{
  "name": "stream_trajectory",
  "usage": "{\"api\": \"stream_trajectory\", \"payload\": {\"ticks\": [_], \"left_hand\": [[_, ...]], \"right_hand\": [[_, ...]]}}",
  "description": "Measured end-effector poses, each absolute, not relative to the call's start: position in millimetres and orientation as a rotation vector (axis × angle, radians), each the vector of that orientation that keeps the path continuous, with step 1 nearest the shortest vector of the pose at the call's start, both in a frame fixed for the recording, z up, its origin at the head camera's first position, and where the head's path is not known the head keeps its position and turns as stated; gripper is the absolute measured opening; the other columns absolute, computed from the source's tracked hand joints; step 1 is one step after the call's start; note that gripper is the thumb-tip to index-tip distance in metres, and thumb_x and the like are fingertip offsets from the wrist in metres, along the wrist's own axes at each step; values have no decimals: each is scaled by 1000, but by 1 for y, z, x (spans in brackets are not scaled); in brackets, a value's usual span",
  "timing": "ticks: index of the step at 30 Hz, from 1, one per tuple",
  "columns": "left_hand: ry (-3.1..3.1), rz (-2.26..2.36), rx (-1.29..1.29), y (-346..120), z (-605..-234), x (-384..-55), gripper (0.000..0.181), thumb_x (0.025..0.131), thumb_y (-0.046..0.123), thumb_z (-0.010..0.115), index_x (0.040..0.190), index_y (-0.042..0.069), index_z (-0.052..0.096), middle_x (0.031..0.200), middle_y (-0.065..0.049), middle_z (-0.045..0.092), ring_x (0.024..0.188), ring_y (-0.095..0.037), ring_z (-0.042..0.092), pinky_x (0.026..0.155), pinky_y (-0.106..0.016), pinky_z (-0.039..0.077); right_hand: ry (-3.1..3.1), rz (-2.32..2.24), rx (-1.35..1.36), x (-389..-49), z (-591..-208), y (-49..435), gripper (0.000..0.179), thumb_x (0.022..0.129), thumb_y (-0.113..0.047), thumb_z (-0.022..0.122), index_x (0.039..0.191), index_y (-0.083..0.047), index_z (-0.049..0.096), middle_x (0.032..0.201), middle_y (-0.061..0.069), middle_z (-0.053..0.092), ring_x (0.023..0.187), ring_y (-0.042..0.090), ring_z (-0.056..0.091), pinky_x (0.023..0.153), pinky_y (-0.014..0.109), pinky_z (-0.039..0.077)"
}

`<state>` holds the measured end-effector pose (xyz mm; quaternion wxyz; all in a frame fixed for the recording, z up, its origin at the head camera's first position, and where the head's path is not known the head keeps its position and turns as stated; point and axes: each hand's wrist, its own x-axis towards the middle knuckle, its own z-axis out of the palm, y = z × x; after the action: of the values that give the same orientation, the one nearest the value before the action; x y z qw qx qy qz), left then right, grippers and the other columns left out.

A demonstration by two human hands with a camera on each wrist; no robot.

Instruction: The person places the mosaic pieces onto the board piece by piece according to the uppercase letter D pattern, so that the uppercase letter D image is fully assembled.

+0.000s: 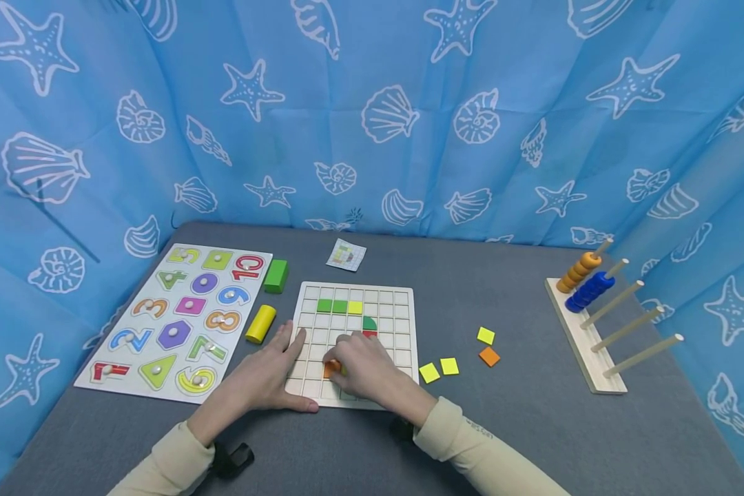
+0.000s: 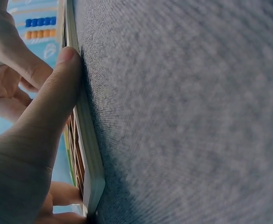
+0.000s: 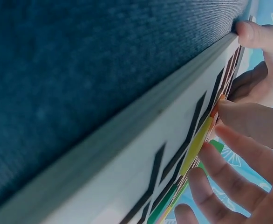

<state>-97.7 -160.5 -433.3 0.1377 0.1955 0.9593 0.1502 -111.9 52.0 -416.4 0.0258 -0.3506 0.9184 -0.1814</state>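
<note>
A pale wooden grid board (image 1: 310,320) lies flat on the table. My left hand (image 1: 265,375) rests at its near left corner, thumb (image 2: 64,74) along the front edge and the other fingers at the left side. My right hand (image 1: 366,365) is over the lower middle of the board. Its thumb and index finger pinch an orange tile (image 1: 331,370) low in a cell. A yellow tile (image 3: 197,144) lies beside it, under the other fingers. Green tiles (image 1: 325,305), a yellow tile (image 1: 355,307) and a rounded green tile (image 1: 369,322) above a red one sit higher up.
Loose yellow tiles (image 1: 449,366) and an orange tile (image 1: 489,356) lie right of the board. A number puzzle (image 1: 182,331), a green block (image 1: 275,276) and a yellow cylinder (image 1: 261,324) are at left. A pattern card (image 1: 346,255) lies behind; a bead rack (image 1: 585,344) stands right.
</note>
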Motion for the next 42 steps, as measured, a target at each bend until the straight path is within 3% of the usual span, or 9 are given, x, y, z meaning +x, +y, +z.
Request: {"api": "stream_trajectory", "payload": {"ticks": [10,16,22,28,42], "left_hand": [[2769,431,553,-161,-434,-98,127,68,74,81,158,-2,32,165,-34,22,153,-48,28,98,-68,50],[2762,433,557,-161,-435,-98,127,68,74,81,158,-2,32,165,-34,22,153,-49,27,98,-69,49],[2757,435,542,-161,-434,-97,128,68,74,81,158,-2,31,166,-33,21,154,-49,27,100,-69,48],[2761,444,538,-160,-432,-96,128,68,72,82,158,-2,31,166,-33,21,154,-49,27,101,-69,47],[2763,446,542,-160,-433,-96,127,68,72,82,159,-2,30,166,-32,21,154,-48,27,102,-67,47]], "right_hand": [[2851,-585,-1015,-115,-408,61,22,88,-21,80,109,-13,81,95,2,76,77,15,62,58,19,37],[2853,-656,-979,-118,-402,74,21,88,-18,80,108,-10,81,94,5,75,76,17,60,53,22,35],[2890,-673,-944,-120,-399,93,22,86,-15,82,107,-9,81,96,6,76,82,19,64,61,26,44],[2926,-669,-836,-120,-397,115,24,84,-15,84,107,-9,81,99,7,77,83,20,63,59,25,40],[2976,-608,-654,-115,-398,172,27,84,-12,82,111,-6,79,106,9,76,90,24,65,67,30,48]]}}
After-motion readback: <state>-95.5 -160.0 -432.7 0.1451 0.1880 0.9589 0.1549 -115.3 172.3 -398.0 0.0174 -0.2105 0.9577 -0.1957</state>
